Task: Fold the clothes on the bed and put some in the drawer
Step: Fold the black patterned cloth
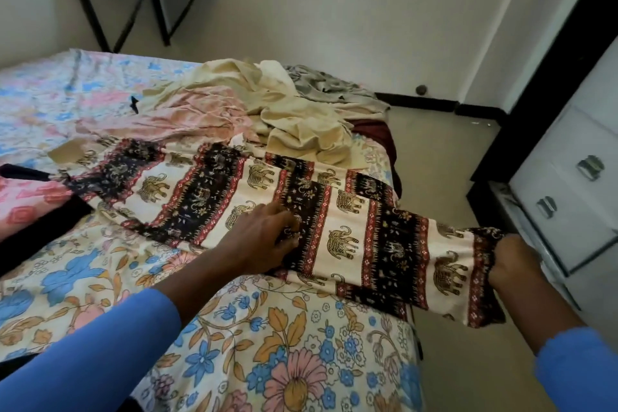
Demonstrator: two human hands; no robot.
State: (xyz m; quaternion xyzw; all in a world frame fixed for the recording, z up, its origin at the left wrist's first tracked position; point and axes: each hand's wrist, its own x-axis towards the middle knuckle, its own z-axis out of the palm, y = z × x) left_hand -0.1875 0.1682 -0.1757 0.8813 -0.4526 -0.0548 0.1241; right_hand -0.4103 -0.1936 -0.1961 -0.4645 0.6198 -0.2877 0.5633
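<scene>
Starting at the left edge, there's a pink patterned piece (pixel 23 207) sitting on the bed (pixel 267 344) right by the far end of the elephant-print garment (pixel 347 211), which is stretched out across the floral sheet. If that end gets dragged it could snag the pink one and mess it up. The left hand (pixel 264 241) is on the middle of the garment with its fingers curled down into the cloth, and it looks like it's pinching a small bit of it. That's a tiny hold on thin, slippy-looking fabric, so my guess is a hard tug from the other side pulls it loose and the layers slide out of line. Behind it, the unfolded pile (pixel 267 104) of cream, pink and grey stuff is close enough that a wide fold could sweep into it. Over on the right, the right hand (pixel 511 261) has the bunched hem in a closed fist, out past the edge of the mattress. If that grip lets go, the end probably drops to the floor by the drawer unit (pixel 568 211).
</scene>
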